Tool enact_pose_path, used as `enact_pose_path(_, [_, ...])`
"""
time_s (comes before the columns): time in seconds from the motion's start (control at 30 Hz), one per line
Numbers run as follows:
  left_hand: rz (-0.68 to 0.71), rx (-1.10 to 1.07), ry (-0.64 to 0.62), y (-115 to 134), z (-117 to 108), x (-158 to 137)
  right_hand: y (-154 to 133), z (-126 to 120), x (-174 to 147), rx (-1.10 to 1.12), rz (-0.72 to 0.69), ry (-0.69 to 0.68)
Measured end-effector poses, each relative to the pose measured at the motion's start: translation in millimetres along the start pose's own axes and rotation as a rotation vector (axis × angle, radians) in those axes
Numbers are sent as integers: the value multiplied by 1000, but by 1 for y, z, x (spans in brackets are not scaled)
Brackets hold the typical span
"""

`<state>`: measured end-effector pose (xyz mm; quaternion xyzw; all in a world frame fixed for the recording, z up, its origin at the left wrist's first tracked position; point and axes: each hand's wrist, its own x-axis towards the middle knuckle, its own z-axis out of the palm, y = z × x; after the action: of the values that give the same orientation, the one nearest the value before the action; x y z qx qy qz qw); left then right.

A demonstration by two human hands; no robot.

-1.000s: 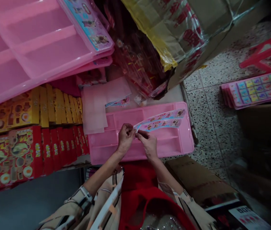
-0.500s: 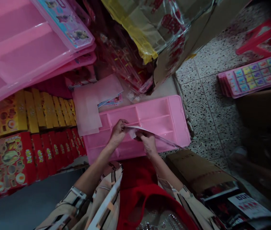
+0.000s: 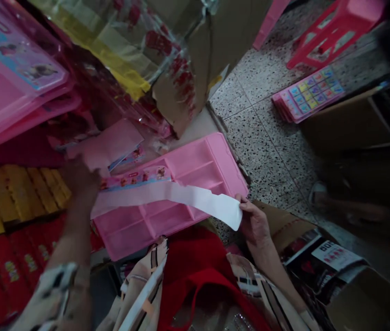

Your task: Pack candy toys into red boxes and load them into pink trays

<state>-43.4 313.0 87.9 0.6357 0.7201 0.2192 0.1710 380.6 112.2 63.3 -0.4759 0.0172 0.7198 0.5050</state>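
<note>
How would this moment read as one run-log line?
right hand: holds white strip by one end | left hand: blurred, beside printed strip, grip unclear | pink tray: beneath both strips

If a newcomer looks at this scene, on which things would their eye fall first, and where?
Probably first on the white strip, which curves across the middle, over the pink tray, with one end pinched in the right hand. Next, the bright rows at the left would likely stand out: yellow boxes, and red boxes nearer to the person.
</note>
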Motion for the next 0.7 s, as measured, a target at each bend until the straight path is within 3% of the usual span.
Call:
enact_pose_path(0.03, [96, -1, -79, 31, 13, -22, -2, 7, -6, 28, -15, -15])
enact_pose_path(0.07, [273, -86, -264, 65, 28, -48, -2, 15, -11, 55, -25, -36])
enact_pose_path(0.1, [466, -186, -528, 98, 44, -77, 0, 24, -13, 75, -30, -60])
enact_pose_path(0.13, [656, -263, -693, 128, 59, -106, 3, 33, -15, 89, -32, -80])
enact_pose_path(0.17, [723, -283, -745, 154, 74, -133, 6, 39, -15, 94, -33, -93])
enact_pose_path(0.23, [669, -275, -510, 186, 96, -175, 12, 43, -14, 76, -52, -105])
enact_pose_path(0.3, [622, -225, -321, 195, 105, -196, 12, 32, -14, 5, -96, -134])
enact_pose_path(0.33, [636, -208, -296, 195, 104, -201, 8, 22, -14, -62, -117, -186])
enact_pose_path(0.47, [649, -252, -336, 190, 77, -208, -16, -25, 1, -367, -121, -608])
enact_pose_path(0.5, [611, -280, -341, 189, 71, -210, -21, -29, 13, -406, -125, -654])
enact_pose_path(0.57, [516, -344, -374, 186, 61, -217, -21, -20, 47, -442, -172, -594])
enact_pose_path(0.63, [427, -389, -442, 180, 55, -226, -5, 8, 90, -499, -189, -508])
enact_pose_path(0.7, [371, -403, -486, 172, 47, -233, 22, 44, 133, -628, -47, -620])
